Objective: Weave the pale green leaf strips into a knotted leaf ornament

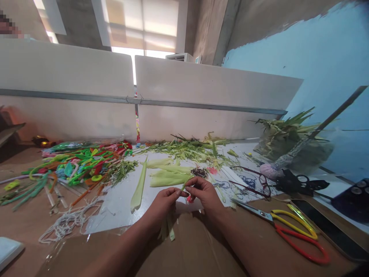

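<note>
My left hand (168, 200) and my right hand (203, 192) meet low in the middle, fingers pinched close together. Between the fingertips runs a thin green strip of corn husk (185, 185). A small pink-red bit (189, 199) shows under my right fingers; its kind is too small to make out. Pale husk strips (170, 227) hang down below my left hand. Just beyond both hands lie flat pale-green corn husks (168, 178), and a single long husk (139, 191) rests to the left. Dark corn silk (199, 172) sits behind my right hand.
Yellow-and-red-handled scissors (298, 227) and a phone (328, 227) lie at right, near eyeglasses (264, 184). Colourful pipe cleaners (77, 165) and white string (70, 221) fill the left. Green scraps (184, 148) line the white partition (201, 119). A husk-filled bag (291, 146) stands back right.
</note>
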`<state>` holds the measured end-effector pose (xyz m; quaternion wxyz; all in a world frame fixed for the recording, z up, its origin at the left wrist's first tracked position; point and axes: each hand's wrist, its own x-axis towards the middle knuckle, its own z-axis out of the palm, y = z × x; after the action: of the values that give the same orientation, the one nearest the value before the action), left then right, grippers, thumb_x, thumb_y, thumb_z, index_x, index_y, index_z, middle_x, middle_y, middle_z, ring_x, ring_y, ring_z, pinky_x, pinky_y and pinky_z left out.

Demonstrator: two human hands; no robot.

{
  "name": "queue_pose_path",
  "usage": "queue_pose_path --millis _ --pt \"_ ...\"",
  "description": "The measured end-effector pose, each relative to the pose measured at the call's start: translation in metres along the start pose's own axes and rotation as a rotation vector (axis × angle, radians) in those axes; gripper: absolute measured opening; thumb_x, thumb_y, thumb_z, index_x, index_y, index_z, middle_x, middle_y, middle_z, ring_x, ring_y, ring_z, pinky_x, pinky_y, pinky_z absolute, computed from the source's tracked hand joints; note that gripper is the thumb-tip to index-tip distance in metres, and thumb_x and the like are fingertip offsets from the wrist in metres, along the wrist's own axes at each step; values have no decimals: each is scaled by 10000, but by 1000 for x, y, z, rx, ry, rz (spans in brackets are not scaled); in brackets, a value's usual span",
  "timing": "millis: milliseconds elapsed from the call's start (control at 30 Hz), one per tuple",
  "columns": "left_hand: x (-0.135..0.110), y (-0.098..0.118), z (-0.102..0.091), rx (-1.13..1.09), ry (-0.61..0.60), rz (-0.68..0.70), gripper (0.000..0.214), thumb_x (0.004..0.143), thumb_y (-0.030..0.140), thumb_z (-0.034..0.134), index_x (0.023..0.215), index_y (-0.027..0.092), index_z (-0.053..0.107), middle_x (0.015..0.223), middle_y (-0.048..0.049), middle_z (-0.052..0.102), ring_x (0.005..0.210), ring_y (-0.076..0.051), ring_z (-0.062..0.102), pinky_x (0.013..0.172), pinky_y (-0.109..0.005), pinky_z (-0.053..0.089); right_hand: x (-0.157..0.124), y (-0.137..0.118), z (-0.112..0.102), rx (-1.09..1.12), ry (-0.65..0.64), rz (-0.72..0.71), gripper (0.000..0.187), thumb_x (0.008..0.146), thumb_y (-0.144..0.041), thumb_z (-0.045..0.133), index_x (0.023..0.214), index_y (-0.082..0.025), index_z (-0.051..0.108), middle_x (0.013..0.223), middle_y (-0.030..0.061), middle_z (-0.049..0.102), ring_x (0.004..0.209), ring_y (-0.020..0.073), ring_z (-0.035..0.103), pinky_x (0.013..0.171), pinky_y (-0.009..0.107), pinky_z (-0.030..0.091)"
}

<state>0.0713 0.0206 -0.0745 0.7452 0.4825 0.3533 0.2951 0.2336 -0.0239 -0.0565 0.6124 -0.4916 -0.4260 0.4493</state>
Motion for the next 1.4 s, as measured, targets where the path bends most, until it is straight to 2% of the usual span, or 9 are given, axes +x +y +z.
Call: queue_pose_path --millis 67,167,433,633,800,1000,1100,1267,1400 --pt "-1 1 0 -18 -24 22 469 715 582 787 895 154 723 502 71 415 425 -82 346 459 -214 263 0 -1 -1 17 8 -14 254 633 -377 872 732 -206 712 647 -28 643 483 114 529 500 260 460" --pt "0 3 -2 -19 8 55 409 752 557 760 876 170 709 470 95 319 420 -83 295 449 -209 221 1 0 -4 14 -5 7 256 659 -379 864 758 -200 709 697 -22 669 479 106 542 506 258 471" --pt "3 5 -4 30 85 124 451 726 580 759 854 151 706 493 91 315 462 -88 279 456 -212 205 5 6 -11 113 -33 189 322 624 -353 848 814 -186 649 751 1 724 460 84 568 498 210 447" --pt "4 3 -4 21 89 116 460 698 568 777 851 140 705 490 94 317 458 -83 265 454 -215 193 6 4 -9 56 33 128 253 601 -289 791 802 -188 674 687 -26 653 480 103 556 482 232 454" --pt "1 5 -3 16 116 125 449 719 561 770 859 138 712 504 90 315 464 -85 275 464 -214 188 7 3 -12 56 93 99 276 603 -303 805 828 -182 700 669 -42 605 486 80 485 487 224 424" --pt "2 4 -4 23 101 121 443 738 563 760 861 139 721 502 86 331 470 -86 285 470 -215 208 4 4 -9 36 -16 220 457 662 -490 827 982 -196 687 922 38 734 483 90 576 474 228 405" --pt "6 3 -6 22 84 122 470 720 576 770 861 130 724 494 86 343 464 -81 278 470 -214 204 4 9 -9 -8 -79 253 465 655 -498 849 964 -187 695 866 28 726 459 79 556 443 214 370" --pt "9 2 -7 26 78 140 479 705 590 775 834 134 708 474 104 303 444 -70 235 465 -212 177 5 13 -12 -42 -155 279 464 595 -463 893 892 -188 668 685 -3 686 485 119 596 476 230 432" --pt "9 1 -8 35 80 136 489 721 616 752 833 143 700 473 105 300 443 -74 240 465 -212 179 5 7 -11 -135 -121 147 339 640 -460 847 745 -191 668 609 -27 616 498 121 557 516 262 473"
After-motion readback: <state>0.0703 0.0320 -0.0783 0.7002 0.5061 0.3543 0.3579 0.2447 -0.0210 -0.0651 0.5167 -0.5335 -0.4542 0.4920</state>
